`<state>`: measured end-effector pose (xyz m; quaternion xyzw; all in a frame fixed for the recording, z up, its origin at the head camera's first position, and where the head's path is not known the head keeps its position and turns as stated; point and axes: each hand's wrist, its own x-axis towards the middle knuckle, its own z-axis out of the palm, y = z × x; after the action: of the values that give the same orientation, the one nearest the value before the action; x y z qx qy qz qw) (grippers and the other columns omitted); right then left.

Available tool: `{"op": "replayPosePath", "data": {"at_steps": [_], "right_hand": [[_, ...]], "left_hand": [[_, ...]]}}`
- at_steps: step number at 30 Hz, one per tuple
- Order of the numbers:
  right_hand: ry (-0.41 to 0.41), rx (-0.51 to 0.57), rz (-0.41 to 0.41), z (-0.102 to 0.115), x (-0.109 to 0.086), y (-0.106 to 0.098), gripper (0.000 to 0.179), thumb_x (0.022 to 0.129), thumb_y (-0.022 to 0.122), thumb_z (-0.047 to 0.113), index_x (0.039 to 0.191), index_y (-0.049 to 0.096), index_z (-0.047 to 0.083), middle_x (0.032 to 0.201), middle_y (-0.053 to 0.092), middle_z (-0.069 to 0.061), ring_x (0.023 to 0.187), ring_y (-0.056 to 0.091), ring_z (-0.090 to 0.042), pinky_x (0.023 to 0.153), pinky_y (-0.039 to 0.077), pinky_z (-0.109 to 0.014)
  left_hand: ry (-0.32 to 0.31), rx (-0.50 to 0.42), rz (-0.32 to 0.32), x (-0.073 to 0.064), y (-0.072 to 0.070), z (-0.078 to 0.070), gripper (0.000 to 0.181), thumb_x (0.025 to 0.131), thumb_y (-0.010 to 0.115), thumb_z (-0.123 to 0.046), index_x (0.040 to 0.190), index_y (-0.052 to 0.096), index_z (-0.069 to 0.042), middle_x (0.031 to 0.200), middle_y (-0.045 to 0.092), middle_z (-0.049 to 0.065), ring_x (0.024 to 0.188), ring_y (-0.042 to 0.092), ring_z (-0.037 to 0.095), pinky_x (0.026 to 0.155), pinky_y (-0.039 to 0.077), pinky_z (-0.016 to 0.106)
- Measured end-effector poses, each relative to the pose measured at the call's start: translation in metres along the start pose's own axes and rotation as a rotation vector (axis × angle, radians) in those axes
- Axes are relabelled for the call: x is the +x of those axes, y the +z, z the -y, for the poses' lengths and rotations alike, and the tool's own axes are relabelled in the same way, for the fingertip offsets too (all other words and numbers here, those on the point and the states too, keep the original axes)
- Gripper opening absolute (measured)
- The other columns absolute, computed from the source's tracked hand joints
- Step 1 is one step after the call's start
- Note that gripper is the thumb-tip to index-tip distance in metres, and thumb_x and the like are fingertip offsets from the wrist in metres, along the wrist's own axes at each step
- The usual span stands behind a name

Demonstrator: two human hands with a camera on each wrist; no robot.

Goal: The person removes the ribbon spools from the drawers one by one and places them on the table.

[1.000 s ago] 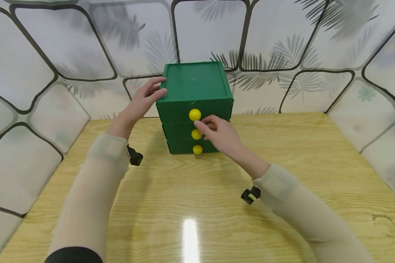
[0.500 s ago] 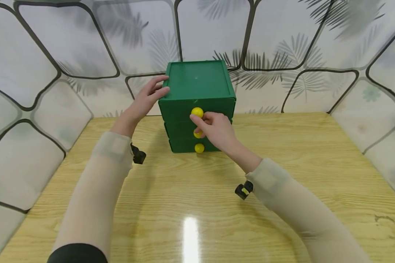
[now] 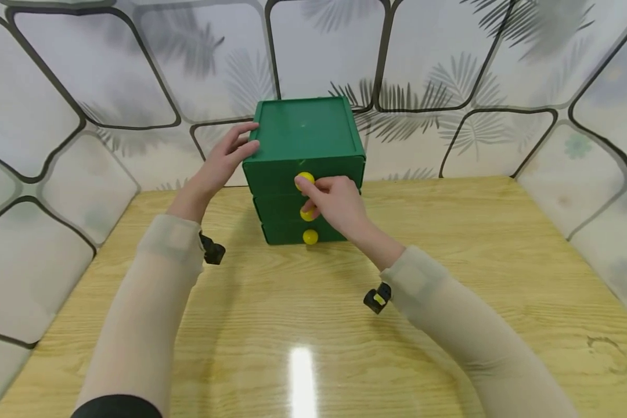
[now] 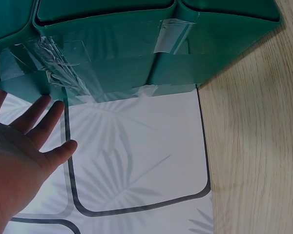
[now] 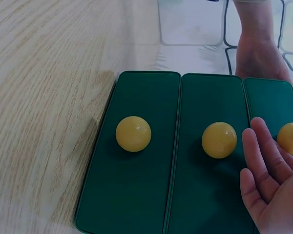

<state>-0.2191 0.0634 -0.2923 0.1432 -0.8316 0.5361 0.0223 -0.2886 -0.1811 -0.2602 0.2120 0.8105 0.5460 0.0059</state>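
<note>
A small green three-drawer unit (image 3: 305,128) stands against the back backdrop, all its drawers pushed in. One round yellow knob sits on each drawer front. My right hand (image 3: 342,203) pinches the top drawer knob (image 3: 307,175) between thumb and index finger; its lower fingers overlap the middle knob (image 3: 307,216) in the head view. Below them shows the bottom knob (image 3: 310,237). With its fingers spread, my left hand (image 3: 216,168) rests fingertips on the unit's upper left edge. In the left wrist view that hand (image 4: 19,161) lies along the unit's taped side (image 4: 117,68).
The unit stands on a light wood table (image 3: 271,302), at its far edge. Behind and on both sides rises a pale backdrop (image 3: 230,64) with dark outlines and leaf prints. Dark wrist cameras hang below both sleeves.
My right hand has moved up and left from beside the middle knob, and its thumb and index finger have closed on the top one. The left hand keeps its place on the unit.
</note>
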Motion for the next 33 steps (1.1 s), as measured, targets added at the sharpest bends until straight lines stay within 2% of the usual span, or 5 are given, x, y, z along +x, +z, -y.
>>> {"op": "replayPosePath", "data": {"at_steps": [3, 11, 20, 27, 33], "right_hand": [[-0.008, 0.012, -0.009, 0.0005, 0.0007, 0.0008, 0.050, 0.094, 0.059, 0.051, 0.087, 0.075, 0.004, 0.069, 0.070, -0.004, 0.063, 0.068, -0.023, 0.065, 0.051, -0.042], [-0.014, 0.033, -0.030, -0.0003, 0.0014, 0.0015, 0.049, 0.093, 0.060, 0.051, 0.086, 0.076, 0.005, 0.067, 0.070, -0.003, 0.061, 0.067, -0.022, 0.073, 0.052, -0.032], [-0.016, 0.083, -0.037, -0.0003, 0.0013, 0.0023, 0.048, 0.093, 0.062, 0.049, 0.086, 0.077, 0.005, 0.070, 0.071, -0.002, 0.061, 0.066, -0.023, 0.073, 0.052, -0.036], [-0.017, 0.081, -0.040, -0.0005, 0.0008, 0.0030, 0.047, 0.093, 0.062, 0.050, 0.085, 0.077, 0.006, 0.071, 0.071, 0.000, 0.061, 0.066, -0.024, 0.073, 0.051, -0.033], [-0.001, 0.090, -0.032, -0.0026, -0.0007, 0.0040, 0.048, 0.092, 0.062, 0.050, 0.086, 0.077, 0.005, 0.072, 0.072, -0.001, 0.063, 0.066, -0.025, 0.078, 0.050, -0.033]], "left_hand": [[0.005, -0.008, -0.001, -0.0005, -0.0004, -0.0007, 0.053, 0.103, 0.048, -0.031, 0.151, 0.033, -0.016, 0.153, 0.030, 0.015, 0.140, 0.029, 0.026, 0.111, 0.023, 0.048], [0.018, -0.014, 0.001, -0.0002, -0.0004, -0.0024, 0.052, 0.103, 0.048, -0.029, 0.151, 0.033, -0.015, 0.152, 0.032, 0.016, 0.138, 0.032, 0.027, 0.111, 0.025, 0.047], [0.015, -0.007, 0.001, -0.0010, -0.0007, -0.0044, 0.052, 0.103, 0.047, -0.029, 0.151, 0.033, -0.014, 0.152, 0.032, 0.017, 0.138, 0.033, 0.028, 0.111, 0.024, 0.047], [0.015, -0.009, 0.002, -0.0009, -0.0010, -0.0032, 0.053, 0.103, 0.047, -0.029, 0.151, 0.032, -0.014, 0.153, 0.031, 0.017, 0.138, 0.032, 0.028, 0.111, 0.025, 0.047], [0.005, 0.000, -0.007, -0.0011, 0.0003, -0.0004, 0.053, 0.103, 0.048, -0.030, 0.151, 0.033, -0.014, 0.153, 0.031, 0.016, 0.139, 0.031, 0.027, 0.111, 0.025, 0.048]]}}
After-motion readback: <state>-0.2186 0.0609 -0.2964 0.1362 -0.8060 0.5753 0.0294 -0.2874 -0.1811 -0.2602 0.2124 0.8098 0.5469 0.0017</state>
